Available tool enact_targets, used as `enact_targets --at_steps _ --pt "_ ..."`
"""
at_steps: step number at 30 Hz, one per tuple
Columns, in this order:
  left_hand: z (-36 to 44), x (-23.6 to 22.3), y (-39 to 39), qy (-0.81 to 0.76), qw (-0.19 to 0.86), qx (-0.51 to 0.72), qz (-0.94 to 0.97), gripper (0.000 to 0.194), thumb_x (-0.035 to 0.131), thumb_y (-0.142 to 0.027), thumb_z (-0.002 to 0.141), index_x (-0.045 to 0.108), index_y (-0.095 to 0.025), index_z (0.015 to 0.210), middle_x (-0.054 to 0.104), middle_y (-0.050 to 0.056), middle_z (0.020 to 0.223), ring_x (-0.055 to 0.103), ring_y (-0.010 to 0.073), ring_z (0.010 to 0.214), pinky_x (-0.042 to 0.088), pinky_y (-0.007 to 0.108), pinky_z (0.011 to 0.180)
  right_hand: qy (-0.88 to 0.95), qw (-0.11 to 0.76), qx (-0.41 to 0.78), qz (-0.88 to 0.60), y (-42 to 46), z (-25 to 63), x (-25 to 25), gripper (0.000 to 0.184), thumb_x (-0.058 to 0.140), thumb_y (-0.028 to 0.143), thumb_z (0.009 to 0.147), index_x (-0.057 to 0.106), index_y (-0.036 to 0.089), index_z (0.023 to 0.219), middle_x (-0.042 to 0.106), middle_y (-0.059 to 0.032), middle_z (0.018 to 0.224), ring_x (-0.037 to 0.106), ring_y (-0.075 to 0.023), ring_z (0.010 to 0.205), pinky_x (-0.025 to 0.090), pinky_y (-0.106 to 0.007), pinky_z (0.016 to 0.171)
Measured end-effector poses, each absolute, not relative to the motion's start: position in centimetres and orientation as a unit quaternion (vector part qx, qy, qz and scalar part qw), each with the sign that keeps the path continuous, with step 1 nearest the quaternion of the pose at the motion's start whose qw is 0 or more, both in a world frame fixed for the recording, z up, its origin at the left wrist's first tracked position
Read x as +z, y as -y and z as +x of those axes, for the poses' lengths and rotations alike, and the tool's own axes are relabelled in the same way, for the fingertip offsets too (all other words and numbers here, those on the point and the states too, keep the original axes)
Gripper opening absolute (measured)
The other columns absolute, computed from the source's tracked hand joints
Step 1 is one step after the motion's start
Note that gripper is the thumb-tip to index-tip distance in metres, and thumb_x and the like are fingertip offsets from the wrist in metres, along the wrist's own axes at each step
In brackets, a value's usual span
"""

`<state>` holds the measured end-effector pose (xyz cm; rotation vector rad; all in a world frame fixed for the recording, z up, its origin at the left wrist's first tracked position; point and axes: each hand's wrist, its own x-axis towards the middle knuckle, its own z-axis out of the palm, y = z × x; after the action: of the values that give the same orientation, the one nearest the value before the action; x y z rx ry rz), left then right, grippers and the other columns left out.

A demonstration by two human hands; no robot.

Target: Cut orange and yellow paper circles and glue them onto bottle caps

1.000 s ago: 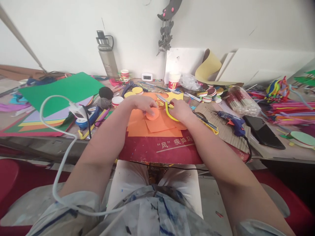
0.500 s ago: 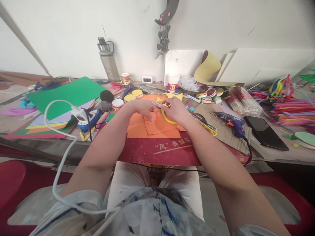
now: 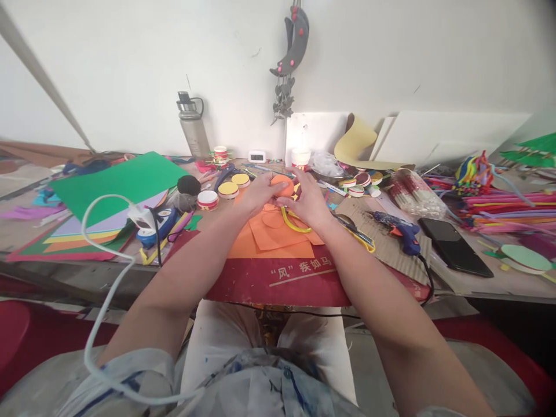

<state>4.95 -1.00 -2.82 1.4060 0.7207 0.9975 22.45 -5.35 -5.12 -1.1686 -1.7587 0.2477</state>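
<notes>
My left hand [image 3: 262,192] is above the middle of the work area, its fingers and thumb closed on a round orange paper piece [image 3: 282,186]. From the other side, my right hand [image 3: 307,200] curves round the same piece, with fingertips at its upper edge and the thumb near its lower edge. Beneath my hands lie orange paper sheets [image 3: 278,240], one over another, on a red board [image 3: 243,281]. A yellow curved strip [image 3: 292,223] rests on the sheets below my right hand. I cannot make out any scissors now.
Yellow-topped round pieces [image 3: 228,189] and a white-topped one [image 3: 208,200] stand left of my hands. To the right are a glue gun [image 3: 402,231] on cardboard and a black phone [image 3: 455,246]. A white cable [image 3: 102,295] loops past my left arm.
The scissors that were in my right hand are out of sight. Both hands have come together round the orange paper circle, lifted from the sheets. The view has tilted up slightly.
</notes>
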Motion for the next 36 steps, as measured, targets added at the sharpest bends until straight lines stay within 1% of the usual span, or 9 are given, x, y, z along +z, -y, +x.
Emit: enact_targets --at_steps 4,10,13,17,21,24,29,33,36 --pt "5.1 -2.7 1.2 -0.32 0.564 0.42 0.635 0.049 0.105 -0.044 0.062 0.072 -0.014 0.084 0.069 0.0 0.069 0.058 0.0103 0.058 0.046 0.023 0.055 0.751 0.473 0.063 -0.456 5.1 23.0 -5.4 0.079 0.093 0.023 0.081 0.066 0.026 0.154 0.071 -0.0144 0.133 0.068 -0.0363 0.121 0.061 -0.062 0.109" --pt "5.1 -2.0 2.1 -0.326 0.533 0.449 0.639 0.043 0.103 -0.043 0.059 0.073 -0.015 0.072 0.069 0.001 0.07 0.055 0.0114 0.066 0.041 0.024 0.06 0.762 0.471 0.07 -0.439 5.5 23.0 -5.1 0.078 0.091 0.019 0.083 0.066 0.025 0.156 0.071 -0.0153 0.139 0.07 -0.0325 0.111 0.067 -0.055 0.096" --pt "5.1 -2.1 2.2 -0.312 0.552 0.447 0.631 0.041 0.101 -0.044 0.061 0.075 -0.014 0.073 0.069 0.001 0.072 0.053 0.0098 0.065 0.039 0.024 0.061 0.748 0.497 0.066 -0.435 5.5 23.0 -5.0 0.069 0.09 0.016 0.083 0.07 0.023 0.149 0.073 -0.0156 0.139 0.072 -0.0337 0.118 0.066 -0.057 0.104" --pt "5.1 -2.3 2.0 -0.269 0.603 0.441 0.608 0.043 0.103 -0.047 0.064 0.078 -0.014 0.076 0.068 0.001 0.071 0.055 0.0091 0.064 0.042 0.023 0.062 0.737 0.522 0.08 -0.422 5.3 23.2 -4.8 0.065 0.089 0.019 0.083 0.069 0.022 0.146 0.073 -0.0158 0.142 0.07 -0.0359 0.13 0.064 -0.059 0.109" --pt "5.0 -2.4 1.6 -0.233 0.645 0.444 0.576 0.048 0.106 -0.051 0.064 0.082 -0.013 0.083 0.078 0.006 0.078 0.069 0.0162 0.073 0.053 0.029 0.071 0.735 0.521 0.122 -0.416 5.3 23.1 -4.5 0.079 0.093 0.03 0.082 0.062 0.029 0.155 0.069 -0.0144 0.149 0.073 -0.0311 0.112 0.07 -0.054 0.093" --pt "5.0 -2.5 1.4 -0.214 0.659 0.44 0.572 0.05 0.106 -0.054 0.066 0.085 -0.014 0.087 0.082 0.009 0.083 0.075 0.0195 0.078 0.057 0.032 0.076 0.73 0.523 0.141 -0.417 5.5 22.9 -4.2 0.079 0.093 0.038 0.084 0.061 0.033 0.156 0.068 -0.0132 0.148 0.071 -0.026 0.097 0.07 -0.048 0.08" --pt "5.1 -2.5 1.5 -0.196 0.656 0.444 0.578 0.052 0.107 -0.056 0.065 0.087 -0.014 0.089 0.085 0.009 0.089 0.076 0.0171 0.078 0.059 0.029 0.079 0.715 0.544 0.16 -0.409 5.8 22.8 -3.9 0.075 0.092 0.044 0.083 0.064 0.029 0.15 0.069 -0.0135 0.145 0.07 -0.0261 0.101 0.068 -0.045 0.08" --pt "5.1 -1.9 2.2 -0.179 0.68 0.436 0.561 0.042 0.1 -0.048 0.079 0.087 -0.014 0.1 0.088 0.013 0.101 0.083 0.0244 0.095 0.063 0.034 0.09 0.702 0.562 0.189 -0.395 5.6 22.9 -3.9 0.076 0.088 0.048 0.084 0.06 0.029 0.152 0.067 -0.0143 0.148 0.071 -0.0287 0.112 0.069 -0.045 0.085" --pt "5.2 -1.1 2.9 -0.175 0.72 0.417 0.527 0.047 0.079 -0.058 0.098 0.084 -0.015 0.116 0.088 0.017 0.112 0.084 0.0336 0.115 0.066 0.043 0.097 0.699 0.57 0.192 -0.387 5.5 22.9 -3.8 0.08 0.088 0.05 0.084 0.058 0.029 0.155 0.069 -0.0131 0.146 0.071 -0.0293 0.117 0.068 -0.048 0.095"
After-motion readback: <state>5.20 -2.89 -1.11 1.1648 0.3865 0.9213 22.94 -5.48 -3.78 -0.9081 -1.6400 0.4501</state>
